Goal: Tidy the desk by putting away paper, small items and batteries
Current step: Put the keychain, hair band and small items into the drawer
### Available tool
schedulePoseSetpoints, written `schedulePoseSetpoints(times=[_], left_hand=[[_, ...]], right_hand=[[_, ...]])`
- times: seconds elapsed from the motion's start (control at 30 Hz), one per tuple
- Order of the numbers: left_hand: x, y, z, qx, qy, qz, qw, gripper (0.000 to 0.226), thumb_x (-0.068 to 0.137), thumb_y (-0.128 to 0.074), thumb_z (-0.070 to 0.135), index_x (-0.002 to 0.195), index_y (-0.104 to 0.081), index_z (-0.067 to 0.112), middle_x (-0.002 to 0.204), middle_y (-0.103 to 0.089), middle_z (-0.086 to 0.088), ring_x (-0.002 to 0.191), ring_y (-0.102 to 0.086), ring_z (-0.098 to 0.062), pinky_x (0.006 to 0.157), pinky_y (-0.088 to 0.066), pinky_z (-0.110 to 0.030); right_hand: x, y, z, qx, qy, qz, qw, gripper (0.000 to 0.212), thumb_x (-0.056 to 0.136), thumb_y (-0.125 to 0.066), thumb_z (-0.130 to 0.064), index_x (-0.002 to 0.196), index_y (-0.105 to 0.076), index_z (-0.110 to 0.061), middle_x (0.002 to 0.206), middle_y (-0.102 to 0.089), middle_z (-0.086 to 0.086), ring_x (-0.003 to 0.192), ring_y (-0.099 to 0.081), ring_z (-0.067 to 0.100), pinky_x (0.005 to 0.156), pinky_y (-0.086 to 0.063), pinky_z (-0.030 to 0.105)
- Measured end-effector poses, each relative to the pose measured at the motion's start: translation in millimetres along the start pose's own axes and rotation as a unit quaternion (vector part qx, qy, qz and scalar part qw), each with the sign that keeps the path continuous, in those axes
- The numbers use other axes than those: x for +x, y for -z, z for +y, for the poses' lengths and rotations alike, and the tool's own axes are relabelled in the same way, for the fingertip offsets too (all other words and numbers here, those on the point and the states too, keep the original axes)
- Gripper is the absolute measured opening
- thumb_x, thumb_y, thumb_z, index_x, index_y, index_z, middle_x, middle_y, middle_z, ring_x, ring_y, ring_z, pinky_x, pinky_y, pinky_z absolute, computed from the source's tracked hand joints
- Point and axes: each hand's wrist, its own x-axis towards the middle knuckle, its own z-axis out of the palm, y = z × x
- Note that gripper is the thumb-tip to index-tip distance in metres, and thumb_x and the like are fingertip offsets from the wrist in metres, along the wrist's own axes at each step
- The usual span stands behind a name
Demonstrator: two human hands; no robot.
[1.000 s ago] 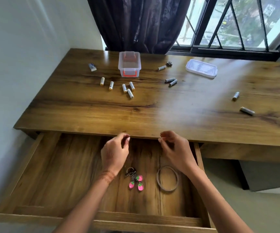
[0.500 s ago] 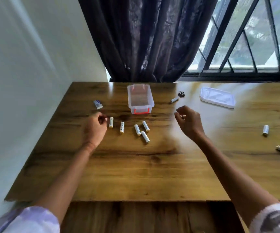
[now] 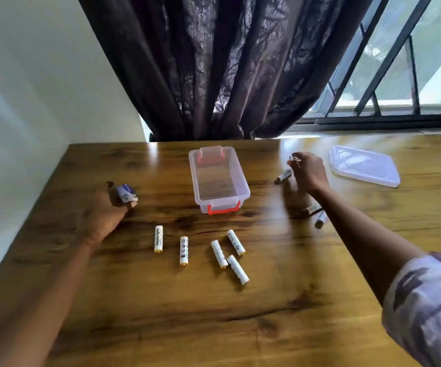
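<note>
My left hand [image 3: 105,210] grips a small blue-white item [image 3: 126,194] at 10 o'clock, and my right hand [image 3: 310,172] pinches a tiny dark piece [image 3: 294,158] at 1 o'clock, probably to put them away. The batteries [image 3: 184,250] lie at 6 o'clock of the open box [image 3: 220,203].

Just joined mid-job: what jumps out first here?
A clear box with an orange clasp sits open at centre, five white batteries scattered just in front of it. The left hand holds a small blue-and-white item at the left; the right hand pinches a small metal piece right of the box, near the lid.
</note>
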Motion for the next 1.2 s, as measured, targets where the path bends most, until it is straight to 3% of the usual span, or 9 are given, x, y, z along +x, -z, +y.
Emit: schedulePoseSetpoints(times=[0.17, 0.27, 0.33, 0.43, 0.53, 0.67, 0.8, 0.93, 1.2], left_hand=[[-1, -1, -1, -0.011, -0.035, 0.028, 0.999, 0.042, 0.078, -0.072, 0.020, 0.115, -0.061, 0.006, 0.109, -0.065, -0.018, 0.099, -0.059, -0.034, 0.079, -0.040, -0.032], [1, 0, 1, 0.003, -0.046, 0.011, 0.999, 0.058, 0.078, -0.071, 0.019, 0.130, -0.049, 0.007, 0.123, -0.059, -0.019, 0.111, -0.055, -0.033, 0.092, -0.043, -0.039], [4, 2, 6, 0.017, -0.056, -0.018, 0.998, 0.068, 0.079, -0.070, 0.017, 0.138, -0.037, 0.010, 0.134, -0.050, -0.018, 0.121, -0.049, -0.033, 0.101, -0.040, -0.042], [10, 2, 15, 0.043, -0.061, -0.046, 0.996, 0.064, 0.079, -0.070, 0.016, 0.135, -0.041, 0.007, 0.132, -0.051, -0.019, 0.120, -0.048, -0.033, 0.100, -0.037, -0.037], [11, 2, 20, 0.053, -0.060, -0.054, 0.995, 0.060, 0.077, -0.072, 0.018, 0.130, -0.047, 0.005, 0.126, -0.055, -0.018, 0.115, -0.051, -0.031, 0.097, -0.039, -0.037], [-4, 1, 22, 0.025, -0.068, -0.032, 0.997, 0.064, 0.074, -0.075, 0.016, 0.131, -0.046, 0.005, 0.127, -0.053, -0.018, 0.116, -0.051, -0.031, 0.101, -0.040, -0.039], [-37, 2, 24, -0.013, -0.084, 0.004, 0.996, 0.063, 0.071, -0.077, 0.017, 0.127, -0.050, 0.008, 0.118, -0.059, -0.017, 0.110, -0.056, -0.031, 0.097, -0.044, -0.045], [-94, 8, 34, -0.043, -0.084, 0.037, 0.995, 0.059, 0.070, -0.078, 0.011, 0.124, -0.053, 0.005, 0.114, -0.062, -0.018, 0.105, -0.058, -0.032, 0.094, -0.045, -0.039], [-262, 22, 41, -0.010, -0.112, 0.039, 0.993, 0.063, 0.067, -0.078, 0.007, 0.124, -0.053, -0.001, 0.122, -0.059, -0.021, 0.111, -0.055, -0.032, 0.094, -0.040, -0.033]], right_hand=[[20, -13, 3, 0.003, -0.027, -0.021, 0.999, 0.033, 0.089, -0.052, -0.002, 0.122, -0.057, -0.001, 0.120, -0.061, 0.021, 0.106, -0.060, 0.030, 0.088, -0.045, 0.034], [27, -15, 5, -0.023, -0.036, -0.031, 0.999, 0.022, 0.081, -0.055, 0.003, 0.095, -0.071, -0.003, 0.095, -0.069, 0.021, 0.085, -0.065, 0.031, 0.066, -0.042, 0.028], [29, -13, 5, -0.027, -0.040, -0.032, 0.998, 0.015, 0.076, -0.060, 0.004, 0.081, -0.072, -0.003, 0.084, -0.070, 0.020, 0.080, -0.066, 0.029, 0.061, -0.039, 0.027], [27, -10, 3, -0.015, -0.045, -0.008, 0.999, 0.011, 0.078, -0.062, 0.003, 0.086, -0.070, 0.002, 0.088, -0.069, 0.023, 0.083, -0.065, 0.027, 0.063, -0.039, 0.028], [12, -5, -1, -0.005, -0.019, 0.020, 1.000, 0.023, 0.085, -0.060, 0.002, 0.107, -0.066, 0.003, 0.105, -0.067, 0.022, 0.096, -0.064, 0.029, 0.078, -0.045, 0.027], [-18, 7, -10, 0.054, 0.002, 0.049, 0.997, 0.024, 0.087, -0.059, -0.004, 0.109, -0.065, 0.001, 0.109, -0.067, 0.020, 0.102, -0.063, 0.028, 0.084, -0.044, 0.027], [-61, 26, -21, 0.132, 0.029, 0.089, 0.987, 0.020, 0.086, -0.061, -0.003, 0.103, -0.068, 0.002, 0.103, -0.069, 0.020, 0.094, -0.065, 0.029, 0.086, -0.050, 0.035], [-115, 49, -29, 0.188, 0.066, 0.114, 0.973, 0.009, 0.082, -0.064, -0.001, 0.088, -0.071, 0.000, 0.088, -0.071, 0.014, 0.076, -0.064, 0.022, 0.071, -0.050, 0.034], [-240, 94, -27, 0.200, 0.107, 0.102, 0.969, 0.007, 0.077, -0.069, 0.000, 0.083, -0.072, -0.003, 0.082, -0.071, 0.011, 0.075, -0.064, 0.025, 0.074, -0.053, 0.039]])
